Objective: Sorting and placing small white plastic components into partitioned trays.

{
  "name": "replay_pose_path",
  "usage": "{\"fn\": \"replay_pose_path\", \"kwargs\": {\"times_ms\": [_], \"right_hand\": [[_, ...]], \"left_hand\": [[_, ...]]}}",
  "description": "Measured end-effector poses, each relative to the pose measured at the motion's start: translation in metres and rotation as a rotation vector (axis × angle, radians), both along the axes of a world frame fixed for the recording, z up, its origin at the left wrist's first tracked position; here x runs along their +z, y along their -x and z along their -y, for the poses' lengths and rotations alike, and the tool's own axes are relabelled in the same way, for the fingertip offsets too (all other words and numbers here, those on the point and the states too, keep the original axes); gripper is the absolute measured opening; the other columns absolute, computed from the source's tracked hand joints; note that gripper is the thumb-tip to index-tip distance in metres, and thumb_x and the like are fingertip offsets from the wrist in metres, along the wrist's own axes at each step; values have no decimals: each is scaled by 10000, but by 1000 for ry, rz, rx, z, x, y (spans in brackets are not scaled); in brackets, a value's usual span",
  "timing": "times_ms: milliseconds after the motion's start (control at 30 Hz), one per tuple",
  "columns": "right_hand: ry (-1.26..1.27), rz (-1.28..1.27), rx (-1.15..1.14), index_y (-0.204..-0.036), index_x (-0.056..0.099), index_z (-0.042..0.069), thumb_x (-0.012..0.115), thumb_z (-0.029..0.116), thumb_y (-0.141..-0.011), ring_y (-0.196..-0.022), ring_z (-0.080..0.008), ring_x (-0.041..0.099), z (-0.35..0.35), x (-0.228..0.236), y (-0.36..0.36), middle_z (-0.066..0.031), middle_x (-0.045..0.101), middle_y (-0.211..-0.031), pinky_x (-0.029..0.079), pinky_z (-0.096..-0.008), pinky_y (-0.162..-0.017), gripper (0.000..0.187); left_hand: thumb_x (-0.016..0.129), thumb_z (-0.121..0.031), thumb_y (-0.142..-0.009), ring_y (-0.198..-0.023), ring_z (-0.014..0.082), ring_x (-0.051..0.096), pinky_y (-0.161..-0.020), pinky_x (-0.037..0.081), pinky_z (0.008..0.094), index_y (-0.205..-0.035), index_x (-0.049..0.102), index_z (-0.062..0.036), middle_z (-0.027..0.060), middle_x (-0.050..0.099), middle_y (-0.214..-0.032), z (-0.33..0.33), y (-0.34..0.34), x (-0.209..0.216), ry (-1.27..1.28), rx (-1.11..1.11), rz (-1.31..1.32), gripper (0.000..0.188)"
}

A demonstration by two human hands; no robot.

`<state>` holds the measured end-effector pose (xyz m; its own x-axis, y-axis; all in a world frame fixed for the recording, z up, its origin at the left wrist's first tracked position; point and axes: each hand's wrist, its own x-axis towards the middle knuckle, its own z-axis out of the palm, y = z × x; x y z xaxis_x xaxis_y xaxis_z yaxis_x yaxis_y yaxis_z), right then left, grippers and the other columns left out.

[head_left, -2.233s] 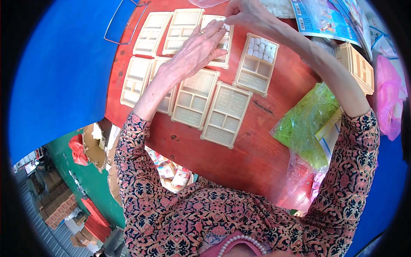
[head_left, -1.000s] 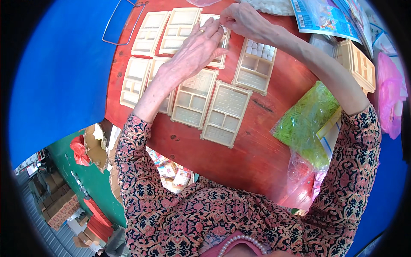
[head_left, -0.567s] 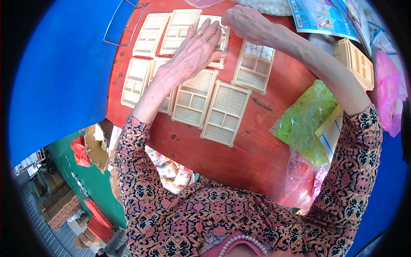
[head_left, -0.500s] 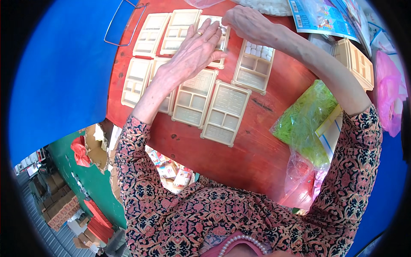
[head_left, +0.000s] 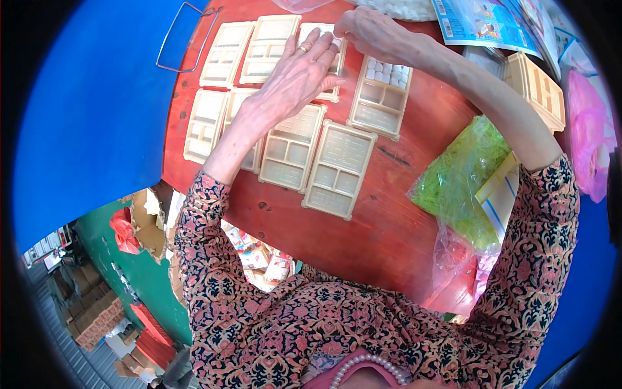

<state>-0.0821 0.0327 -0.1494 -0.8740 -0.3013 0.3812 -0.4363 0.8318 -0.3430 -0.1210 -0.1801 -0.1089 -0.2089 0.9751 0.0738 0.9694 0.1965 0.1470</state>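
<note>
My left hand (head_left: 299, 72) lies with its fingers stretched over a cream compartment tray (head_left: 332, 94) in the far row, covering most of it. A few small white pieces show by its fingertips. Just right of those fingertips, my right hand (head_left: 372, 34) is curled closed at the tray's far corner; what its fingers hold, if anything, is hidden. To the right, another compartment tray (head_left: 376, 117) has rows of small white pieces (head_left: 389, 72) in its far section. Nearer to me lies a tray (head_left: 339, 170) with bare compartments.
Several more cream trays (head_left: 227, 53) lie on the red table (head_left: 311, 240). At right are a clear bag of green shreds (head_left: 460, 175), a stack of trays (head_left: 538, 91) and a pink plastic bag (head_left: 588, 142). Blue printed sheets (head_left: 483, 26) lie at the far right. A wire frame (head_left: 184, 39) sticks out far left.
Both hands stay at the same tray, with only slight finger movement. The view has shifted a little.
</note>
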Motion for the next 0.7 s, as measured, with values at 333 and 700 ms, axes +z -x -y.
{"fn": "replay_pose_path", "kwargs": {"times_ms": [333,700], "right_hand": [[-141,-267,-57,-670,511,44,517,44,-735,-583,-328,526,-1,4,-9,-163,481,-594,401,-430,-534,65],[67,82,-105,-969,637,60,584,73,-808,-875,-307,597,-38,42,1,-155,605,-923,474,-411,-775,171]], "left_hand": [[543,-371,-920,-1298,402,383,-1056,325,556,-1288,457,67,237,456,-1308,-2,6,-2,-99,29,116,578],[514,-421,-915,-1417,381,205,-1141,195,527,-1412,330,54,215,289,-1498,-11,1,0,162,41,48,712]]}}
